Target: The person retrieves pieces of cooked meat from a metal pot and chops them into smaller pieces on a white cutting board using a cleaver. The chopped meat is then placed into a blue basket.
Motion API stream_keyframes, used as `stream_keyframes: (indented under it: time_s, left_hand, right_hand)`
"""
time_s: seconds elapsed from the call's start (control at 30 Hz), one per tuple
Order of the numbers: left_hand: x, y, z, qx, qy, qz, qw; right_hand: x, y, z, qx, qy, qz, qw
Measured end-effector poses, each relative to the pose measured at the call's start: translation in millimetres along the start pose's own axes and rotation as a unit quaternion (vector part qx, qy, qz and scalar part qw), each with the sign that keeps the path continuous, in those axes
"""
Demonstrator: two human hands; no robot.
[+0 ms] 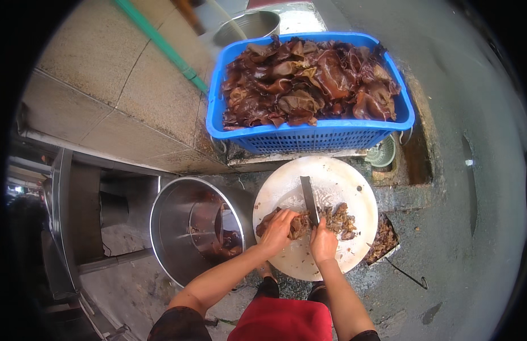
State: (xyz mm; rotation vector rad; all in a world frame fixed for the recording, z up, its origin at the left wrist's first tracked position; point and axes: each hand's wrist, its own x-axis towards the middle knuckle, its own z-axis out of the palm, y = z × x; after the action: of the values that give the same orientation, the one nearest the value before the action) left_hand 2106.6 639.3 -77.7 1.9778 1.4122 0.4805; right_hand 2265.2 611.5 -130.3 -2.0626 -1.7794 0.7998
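On a round white cutting board (353, 255), my right hand (324, 245) grips a cleaver (308, 196) by its handle. The blade points away from me and stands on edge between two heaps. My left hand (278, 234), fingers curled, presses down on a bunch of dark brown wood ear mushrooms (267, 219) just left of the blade. To the right of the cleaver lie chopped wood ear pieces (341, 222), with small bits scattered around the board. The cleaver's handle is mostly hidden inside my hand.
A blue plastic basket (319, 126) heaped with wood ears (306, 81) stands beyond the board. Left of the board is a deep steel bucket (172, 226) with some wood ears inside. A container of brown pieces (383, 239) sits at the right, beside a metal hook (410, 276). The floor (442, 238) looks wet.
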Motion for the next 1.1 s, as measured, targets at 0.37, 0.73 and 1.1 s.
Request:
stream_keyframes:
  time_s: [0.37,0.73,1.1]
  left_hand:
    - [217,-29,-197,0.373,0.102,-0.039,0.922]
    - [276,-132,-133,0.245,-0.021,-0.155,0.957]
    - [191,11,-175,0.252,0.085,0.197,0.944]
  right_hand:
    - [0,7,-2,-0.009,0.015,-0.003,1.000]
    - [0,7,-9,-0.039,0.003,0.030,0.999]
    - [2,12,-4,-0.070,0.028,-0.003,0.997]
